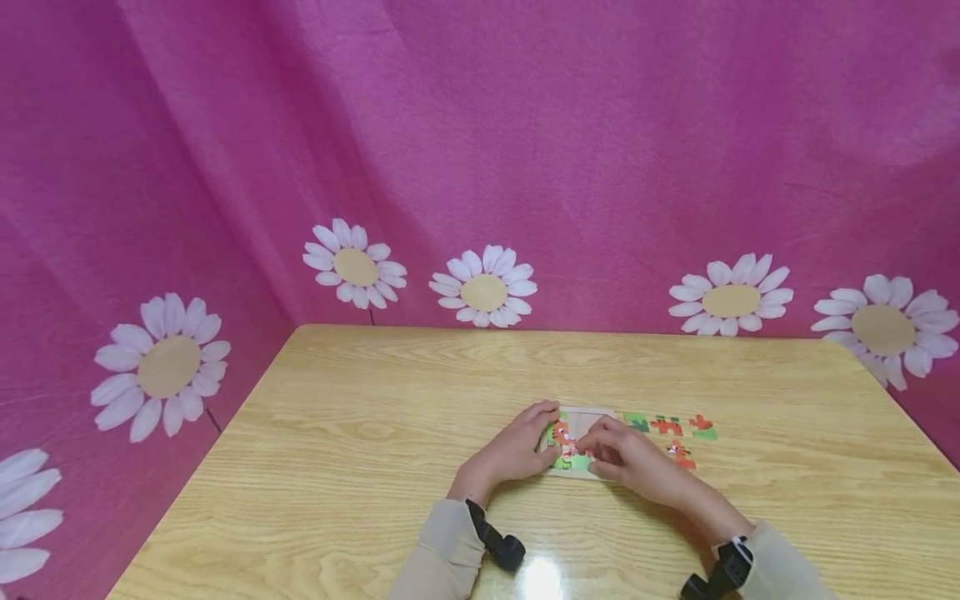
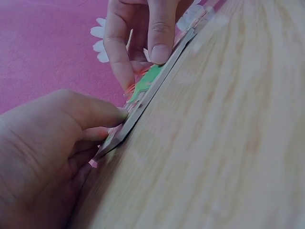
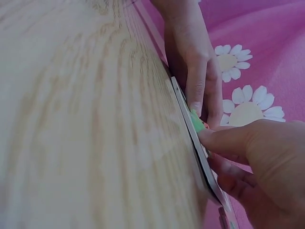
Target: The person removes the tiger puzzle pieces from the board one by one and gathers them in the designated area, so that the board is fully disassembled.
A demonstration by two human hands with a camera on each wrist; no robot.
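A shallow puzzle tray [image 1: 587,409] with a pale rim lies on the table, its left and front parts filled with orange, white and green pieces. My left hand [image 1: 513,446] holds the tray's left side, thumb at the front corner and fingers along the far side. Over the tray's right part, my right hand [image 1: 637,458] pinches a green-and-orange puzzle piece [image 2: 147,82] at the front edge, its thumb on the green part. In the right wrist view, that thumb presses right beside the tray's rim [image 3: 187,114]. The right fingers partly hide the tray's middle.
Right of the tray lie several loose pieces: a green one [image 1: 636,422], an orange-and-green one [image 1: 667,426], another [image 1: 702,427] farther right, and one with part of an animal's face [image 1: 681,455] nearer my right wrist. A pink curtain [image 1: 525,150] with daisies hangs behind the wooden table [image 1: 337,467].
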